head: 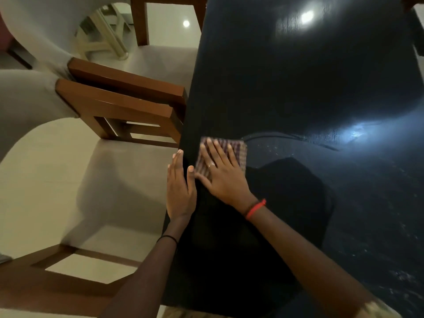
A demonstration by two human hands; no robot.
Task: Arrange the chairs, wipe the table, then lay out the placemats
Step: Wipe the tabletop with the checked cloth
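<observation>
The right grip (220,177) lies flat, fingers spread, pressing the cloth (236,150) onto the counter (298,88) at its 9 o'clock edge. Flat pressure likely keeps the whole cloth in contact for wiping. The left grip (180,191), fingers straight and pressed together, stands against that edge at 8 o'clock of the cloth, probably as a stop for swept debris. The cloth is a folded square with a purple-brown check, slightly blurred. Pale specks (390,249) lie at 4 o'clock, so wiping appears unfinished. The chairs (128,97) stand at 10 o'clock.
</observation>
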